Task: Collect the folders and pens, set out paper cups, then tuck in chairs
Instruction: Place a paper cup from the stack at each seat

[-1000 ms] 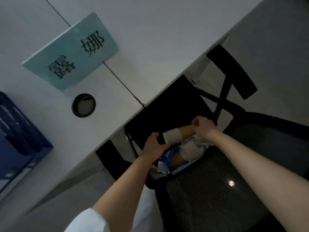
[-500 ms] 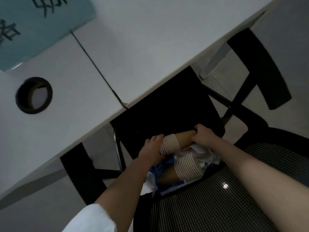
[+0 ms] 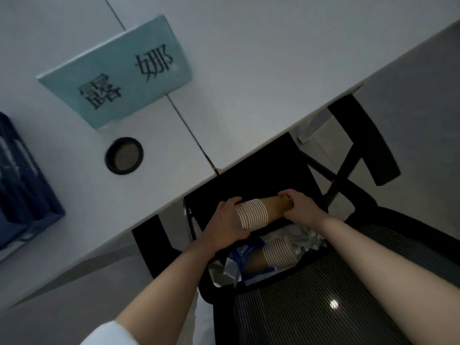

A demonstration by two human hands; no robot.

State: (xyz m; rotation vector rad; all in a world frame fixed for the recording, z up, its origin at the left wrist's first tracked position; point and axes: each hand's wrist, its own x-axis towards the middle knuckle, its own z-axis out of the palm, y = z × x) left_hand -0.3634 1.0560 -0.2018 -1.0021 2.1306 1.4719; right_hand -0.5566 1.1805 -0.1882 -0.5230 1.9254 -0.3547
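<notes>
Both hands gripped one stack of paper cups: left hand wrapped around its rims, right hand clasping its base. Just below the grip, more cups lay in an opened wrapper on a chair.

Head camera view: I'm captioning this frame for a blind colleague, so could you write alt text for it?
Both hands hold a stack of paper cups sideways above a black mesh chair, the left hand at the rims and the right hand at the base. More cups lie in an opened plastic sleeve on the seat, beside a white table bearing a teal name card.
</notes>
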